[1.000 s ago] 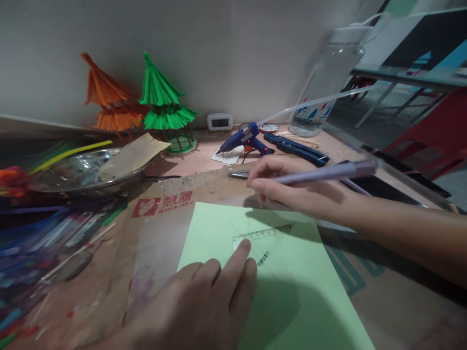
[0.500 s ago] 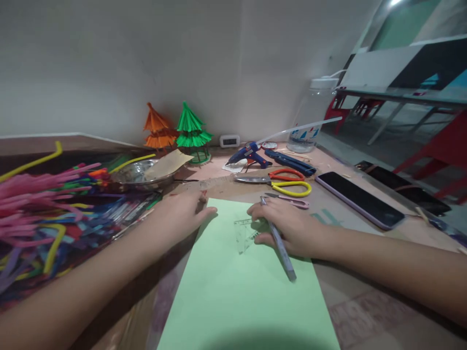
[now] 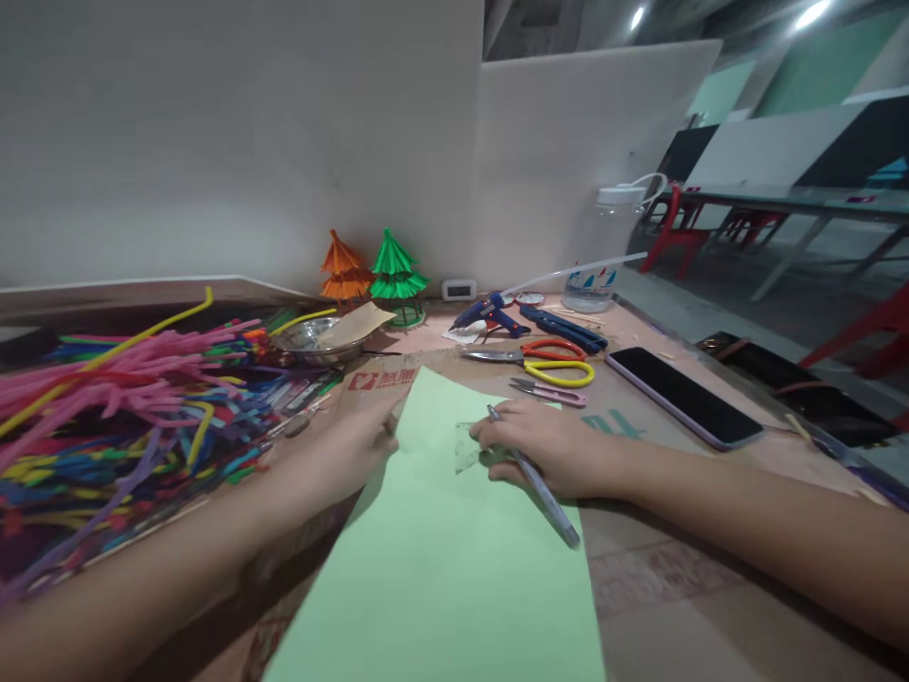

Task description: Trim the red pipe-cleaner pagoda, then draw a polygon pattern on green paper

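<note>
A light green sheet of paper (image 3: 440, 568) lies in front of me, its far left corner curving up slightly. My left hand (image 3: 365, 440) is closed at the paper's left edge, the fingertips partly hidden and a little blurred. My right hand (image 3: 543, 445) rests on the right part of the sheet with a grey pen (image 3: 545, 502) held across the fingers, its thick end toward me. Beneath those same fingers a clear triangular ruler (image 3: 465, 447) lies on the paper, partly covered.
Pink-handled snips (image 3: 554, 393), scissors (image 3: 558, 362), a blue glue gun (image 3: 490, 313) and a utility knife (image 3: 564, 329) lie beyond the paper. A phone (image 3: 686, 398) is at right. Colourful pipe cleaners (image 3: 142, 379), a metal bowl (image 3: 319, 346) and two small trees (image 3: 390, 270) stand left.
The paper has shifted and turned, its near end swinging left and its far left corner now curved. My left hand has closed at its edge. The camera view has tilted up.
</note>
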A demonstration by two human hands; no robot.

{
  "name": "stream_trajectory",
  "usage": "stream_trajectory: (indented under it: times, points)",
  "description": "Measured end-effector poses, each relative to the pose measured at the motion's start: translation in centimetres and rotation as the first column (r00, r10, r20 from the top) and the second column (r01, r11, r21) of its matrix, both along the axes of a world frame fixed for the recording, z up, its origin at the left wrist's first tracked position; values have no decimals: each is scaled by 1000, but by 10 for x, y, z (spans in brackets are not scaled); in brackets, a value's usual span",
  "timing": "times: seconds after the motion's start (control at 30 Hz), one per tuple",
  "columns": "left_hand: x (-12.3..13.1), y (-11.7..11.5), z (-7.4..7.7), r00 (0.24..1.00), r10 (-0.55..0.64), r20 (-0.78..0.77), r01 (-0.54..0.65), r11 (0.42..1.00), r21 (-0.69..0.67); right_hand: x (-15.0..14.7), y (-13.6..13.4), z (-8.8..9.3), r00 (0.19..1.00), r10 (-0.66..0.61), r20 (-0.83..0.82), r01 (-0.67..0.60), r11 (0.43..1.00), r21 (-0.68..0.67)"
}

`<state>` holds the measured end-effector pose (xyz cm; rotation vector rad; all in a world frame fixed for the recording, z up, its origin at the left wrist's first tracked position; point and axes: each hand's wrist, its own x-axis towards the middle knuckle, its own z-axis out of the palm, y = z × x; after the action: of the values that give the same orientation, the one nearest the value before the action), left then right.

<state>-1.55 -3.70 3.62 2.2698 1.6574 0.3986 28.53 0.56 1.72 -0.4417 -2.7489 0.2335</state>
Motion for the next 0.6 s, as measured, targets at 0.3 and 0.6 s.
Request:
stream_trajectory:
  times: [0.3, 0.6]
  points:
    - [14, 39, 3, 990, 30, -138, -20, 997, 74, -14, -35, 5, 991, 110, 75, -114, 993, 42]
    - [24, 7, 5, 967, 74, -245, -60, 996, 66, -5, -7, -3, 997, -71, 38, 64, 985, 162]
